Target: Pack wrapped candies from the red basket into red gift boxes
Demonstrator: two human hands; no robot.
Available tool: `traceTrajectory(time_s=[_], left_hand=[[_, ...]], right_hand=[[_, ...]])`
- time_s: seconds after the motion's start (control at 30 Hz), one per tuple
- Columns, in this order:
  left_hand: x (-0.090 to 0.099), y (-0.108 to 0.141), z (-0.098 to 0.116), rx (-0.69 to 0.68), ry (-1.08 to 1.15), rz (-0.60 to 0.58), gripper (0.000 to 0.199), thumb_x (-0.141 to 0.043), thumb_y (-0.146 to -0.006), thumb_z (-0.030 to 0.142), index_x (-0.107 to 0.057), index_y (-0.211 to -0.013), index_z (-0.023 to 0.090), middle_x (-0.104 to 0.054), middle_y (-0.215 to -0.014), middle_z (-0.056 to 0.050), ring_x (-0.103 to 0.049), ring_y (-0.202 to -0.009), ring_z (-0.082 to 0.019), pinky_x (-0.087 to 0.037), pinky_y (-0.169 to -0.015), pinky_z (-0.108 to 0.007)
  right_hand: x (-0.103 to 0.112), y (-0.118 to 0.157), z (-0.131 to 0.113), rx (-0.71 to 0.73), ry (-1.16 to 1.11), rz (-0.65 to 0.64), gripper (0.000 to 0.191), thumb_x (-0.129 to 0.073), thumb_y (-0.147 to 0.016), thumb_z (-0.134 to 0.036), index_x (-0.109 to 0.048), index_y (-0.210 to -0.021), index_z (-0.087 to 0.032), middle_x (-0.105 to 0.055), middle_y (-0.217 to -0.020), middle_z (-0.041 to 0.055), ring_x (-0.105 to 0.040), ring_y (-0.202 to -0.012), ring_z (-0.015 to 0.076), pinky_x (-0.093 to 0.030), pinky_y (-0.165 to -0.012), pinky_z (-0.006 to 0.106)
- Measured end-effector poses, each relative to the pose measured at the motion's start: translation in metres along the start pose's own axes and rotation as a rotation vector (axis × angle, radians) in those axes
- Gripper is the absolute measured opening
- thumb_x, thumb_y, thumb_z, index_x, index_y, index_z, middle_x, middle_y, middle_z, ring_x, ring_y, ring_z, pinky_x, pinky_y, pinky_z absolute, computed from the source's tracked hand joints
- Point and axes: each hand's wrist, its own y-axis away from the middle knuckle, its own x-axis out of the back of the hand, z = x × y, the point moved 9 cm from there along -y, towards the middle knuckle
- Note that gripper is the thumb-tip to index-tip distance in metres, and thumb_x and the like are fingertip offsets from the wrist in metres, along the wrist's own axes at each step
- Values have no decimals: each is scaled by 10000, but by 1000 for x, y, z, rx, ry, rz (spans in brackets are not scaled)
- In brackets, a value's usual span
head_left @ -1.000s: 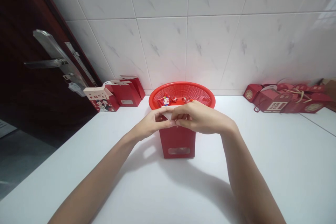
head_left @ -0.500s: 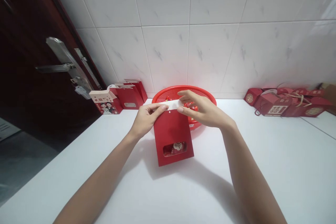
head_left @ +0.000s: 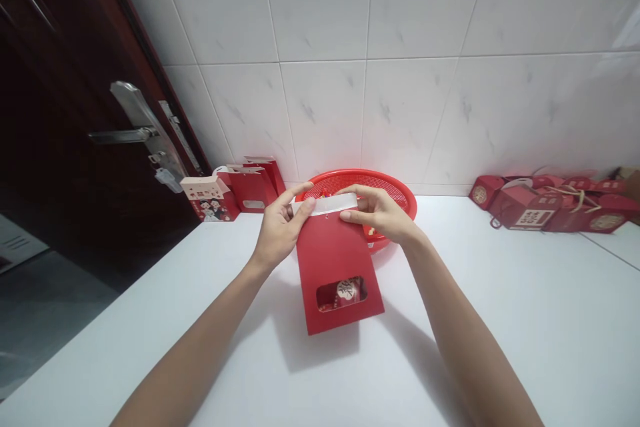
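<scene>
A red paper bag [head_left: 334, 247] hangs tilted above the white table, its white inner flap showing at the top. Through the oval window near its bottom, red packets with a pale round emblem can be seen. My left hand [head_left: 284, 223] pinches the bag's upper left corner between thumb and fingers. At the upper right edge, my right hand [head_left: 377, 210] grips the bag, with the thumb in front and the fingers behind the flap. Behind the bag stands a red plastic basket [head_left: 395, 183] with small red items inside, partly hidden by the bag and my hands.
Several red bags [head_left: 250, 188] and a printed box [head_left: 213, 203] stand at the back left. Red gift boxes [head_left: 530, 210] lie at the back right of the table [head_left: 500, 293]. A tiled wall [head_left: 415, 120] rises behind; a dark door [head_left: 65, 147] is at the left.
My right hand's fingers have closed onto the bag's top right. The bag has come slightly lower and nearer, and the whole view has shifted a little.
</scene>
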Motion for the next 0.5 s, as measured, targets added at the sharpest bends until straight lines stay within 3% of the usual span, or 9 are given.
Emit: traceTrajectory(time_s=[0.1,0.23,0.33,0.5], left_hand=[[-10,-2,-8,62,121,-100,686,-641,-845,649,-584,-1355,193,-735,-829,-41,-681,-714,-197,-551,-635,-290],[-19,-3,-11,41,166,-205,584,-724,-811,583,-681,-1216,165,-755,-1037,-93,-698,-932,-240,-577,-798,-323],[-20,-5,-15,27,216,-203,548,-756,-787,559,-716,-1151,152,-755,-1102,-108,-694,-985,-266,-580,-868,-373],[-24,-9,-33,85,262,-173,520,-809,-716,560,-749,-1025,146,-780,-970,-84,-714,-877,-256,-588,-825,-377]], right_hand=[[11,0,-2,33,-35,88,307,-775,-813,-381,-631,-1010,-194,-688,-751,-6,-660,-662,143,-530,-606,255],[26,1,-4,82,-46,218,347,-810,-771,-394,-639,-1008,-205,-711,-805,9,-668,-691,155,-538,-622,268],[31,-1,7,62,-59,243,388,-806,-767,-409,-631,-1058,-221,-710,-765,5,-682,-704,178,-544,-634,287],[38,-8,38,-3,-154,258,484,-803,-758,-417,-616,-1168,-241,-683,-694,-27,-668,-670,164,-527,-632,272]])
